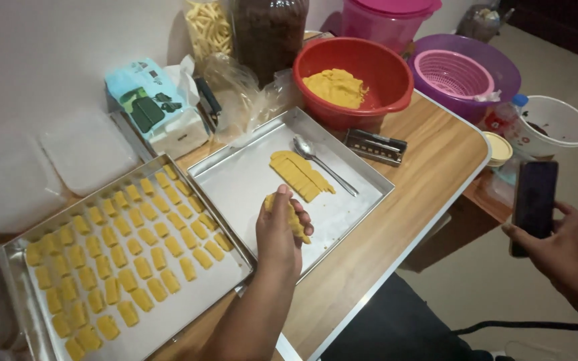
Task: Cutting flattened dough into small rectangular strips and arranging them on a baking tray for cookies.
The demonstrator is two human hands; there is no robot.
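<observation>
My left hand point(277, 230) hovers over the near edge of a metal tray point(235, 180) and grips a strip of yellow dough point(294, 217). More flat strips of dough point(300, 175) lie in the middle of that tray beside a spoon point(319, 162). To the left, a second metal tray point(188, 297) carries several rows of small yellow dough pieces point(122, 257). My right hand point(556, 247) is off the table at the right and holds a dark phone point(534, 200) upright.
A red bowl point(376, 70) with yellow dough stands behind the trays, next to a purple basin with a pink strainer point(459, 73). A metal press tool point(376, 146) lies by the bowl. Jars, a tissue pack point(148, 100) and plastic lids point(88, 150) sit at the back left.
</observation>
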